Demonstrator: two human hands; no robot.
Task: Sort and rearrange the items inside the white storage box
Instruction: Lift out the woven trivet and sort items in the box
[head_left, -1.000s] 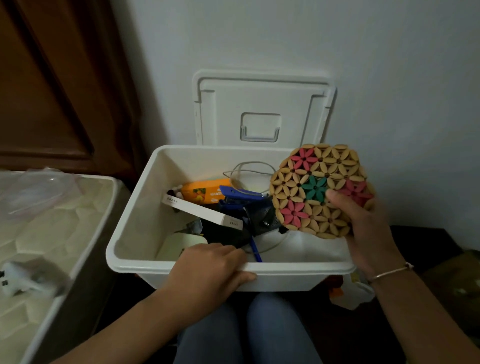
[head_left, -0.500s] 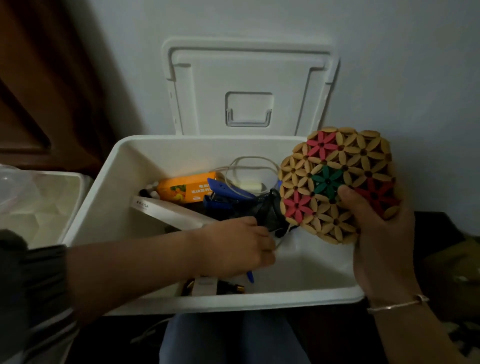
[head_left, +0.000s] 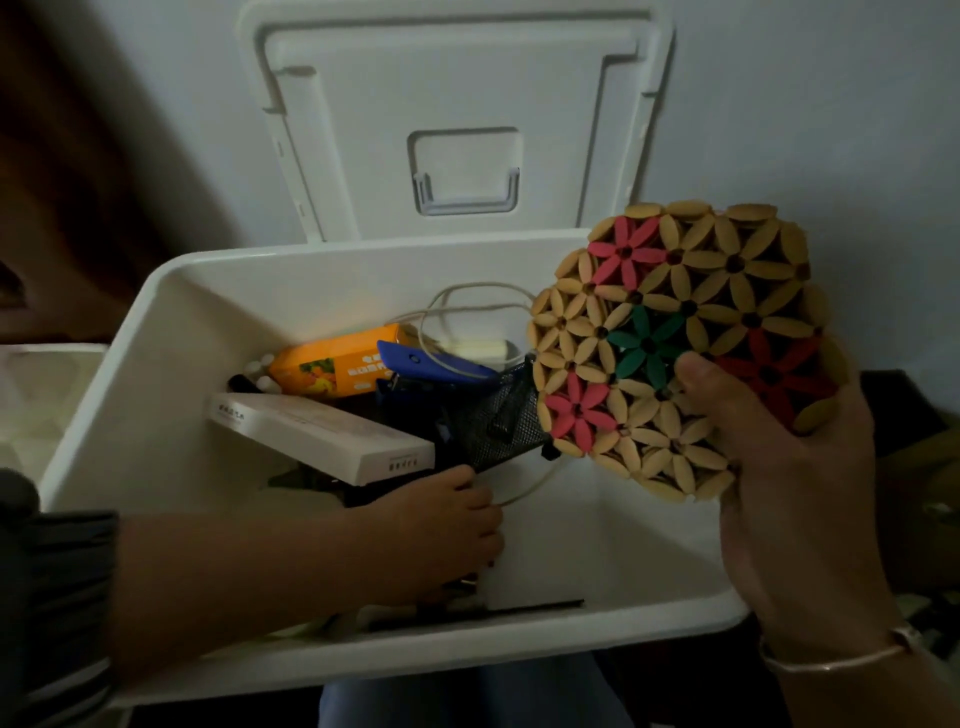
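Right hand (head_left: 795, 483): grasps one flower mat (head_left: 670, 291).
Left hand (head_left: 436, 525): inside one white storage box (head_left: 218, 332); grip I cannot tell.

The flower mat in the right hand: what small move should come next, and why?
Probably lower the flower mat flat onto the bare floor at the right of the white box. The right hand holds it above that side, while the left hand reaches into the clutter on the left.
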